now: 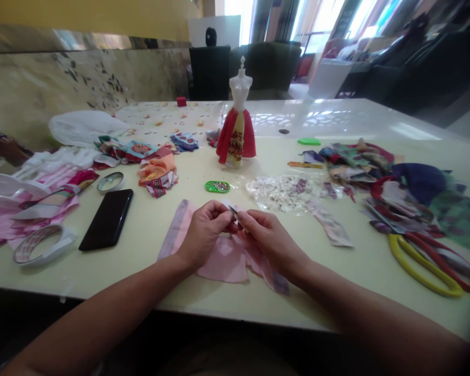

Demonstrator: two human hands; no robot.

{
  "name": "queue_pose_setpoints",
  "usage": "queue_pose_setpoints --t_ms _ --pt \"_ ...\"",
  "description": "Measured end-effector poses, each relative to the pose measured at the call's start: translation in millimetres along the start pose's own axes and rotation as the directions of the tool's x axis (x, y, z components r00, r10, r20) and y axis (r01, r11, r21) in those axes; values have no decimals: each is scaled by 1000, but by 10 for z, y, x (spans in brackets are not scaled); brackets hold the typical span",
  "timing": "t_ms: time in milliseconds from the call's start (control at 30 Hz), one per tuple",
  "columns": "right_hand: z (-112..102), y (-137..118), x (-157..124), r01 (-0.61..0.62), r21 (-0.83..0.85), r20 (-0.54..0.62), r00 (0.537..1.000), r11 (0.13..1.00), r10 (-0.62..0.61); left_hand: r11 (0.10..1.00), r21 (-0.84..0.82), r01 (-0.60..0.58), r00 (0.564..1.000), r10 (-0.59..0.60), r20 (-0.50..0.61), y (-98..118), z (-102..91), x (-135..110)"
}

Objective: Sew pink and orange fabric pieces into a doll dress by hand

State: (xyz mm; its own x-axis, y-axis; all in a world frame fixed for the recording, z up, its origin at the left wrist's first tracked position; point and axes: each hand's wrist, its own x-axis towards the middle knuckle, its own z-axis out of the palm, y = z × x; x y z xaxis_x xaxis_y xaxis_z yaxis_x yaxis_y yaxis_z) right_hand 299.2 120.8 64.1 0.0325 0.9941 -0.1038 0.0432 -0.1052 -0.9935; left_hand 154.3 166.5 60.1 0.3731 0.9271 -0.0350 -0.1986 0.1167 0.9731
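Observation:
Over the front middle of the table, my two hands meet above a pink cloth piece (pixel 224 261) with greyish-purple edge strips. My left hand (pixel 206 227) is closed, its thumb and fingers pinching the gathered upper part of the cloth. Between the thumb and finger of my right hand (pixel 270 237) is a small dark pointed tool (pixel 232 209), its tip toward the left fingers. Its exact kind is too small to tell. Just beyond the hands lies a green oval tray (pixel 218 186) of small shiny beads. A white dress form (pixel 241 86) in a red and cream skirt (pixel 248 134) stands behind.
Clear plastic bags with small beads (pixel 274 196) lie right of centre. Scissors with yellow and red handles (pixel 423 269) and a fabric scrap heap (pixel 360 162) are at right. At left are a black phone (pixel 107 219), a tape roll (pixel 39 245), and pink and white items (pixel 58 162).

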Motion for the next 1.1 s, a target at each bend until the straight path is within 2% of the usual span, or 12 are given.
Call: queue_pose_setpoints --t_ms 167,367,567,833,1100 --pt "6 -15 -18 9 -7 -30 1000 1000 -9 1000 19 2 1000 -3 17 15 -3 -5" --pt "5 -23 -28 49 -42 -63 997 998 -51 983 159 -88 996 92 -18 33 -14 -14" --pt "-59 -29 1 105 -78 -120 986 991 -114 989 134 -62 998 65 -20 36 -12 -6" --pt "-41 -18 14 87 -113 -10 996 990 -89 993 81 -81 992 87 -86 68 -55 34" --pt "-36 -26 20 65 -120 -4 998 991 -66 995 70 -72 991 80 -104 104 -61 55"
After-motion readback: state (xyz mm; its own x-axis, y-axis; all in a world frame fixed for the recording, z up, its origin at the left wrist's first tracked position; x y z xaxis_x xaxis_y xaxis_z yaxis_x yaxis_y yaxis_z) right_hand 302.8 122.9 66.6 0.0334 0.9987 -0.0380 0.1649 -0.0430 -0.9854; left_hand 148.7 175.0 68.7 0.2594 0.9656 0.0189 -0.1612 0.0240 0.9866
